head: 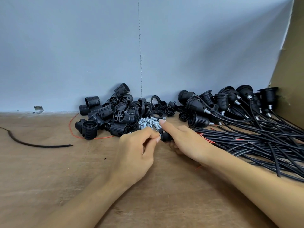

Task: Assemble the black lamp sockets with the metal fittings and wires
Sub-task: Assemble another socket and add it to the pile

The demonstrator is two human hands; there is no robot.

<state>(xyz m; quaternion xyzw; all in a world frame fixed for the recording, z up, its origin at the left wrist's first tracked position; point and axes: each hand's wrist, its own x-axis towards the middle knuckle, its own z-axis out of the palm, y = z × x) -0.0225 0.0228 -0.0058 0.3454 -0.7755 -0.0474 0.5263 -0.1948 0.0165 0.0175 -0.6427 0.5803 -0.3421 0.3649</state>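
Step in hand, by my reading: seating a threaded nipple in a socket base. The left hand (136, 145) has its fingers curled, thumb and forefinger pinching a small metal fitting (158, 137). The right hand (185, 142) wraps the black socket cap (165, 137) from behind, index finger straight out over it. Both parts are held just above the brown tabletop (49, 170), directly in front of the pile of loose fittings (148, 123). The cap's long axis looks roughly level, running left to right, with its narrow end facing the left hand; much of it is hidden by fingers. To do well: keep the fitting coaxial with the cap's hole, start the thread lightly, turn the fitting only, hold the cap still.
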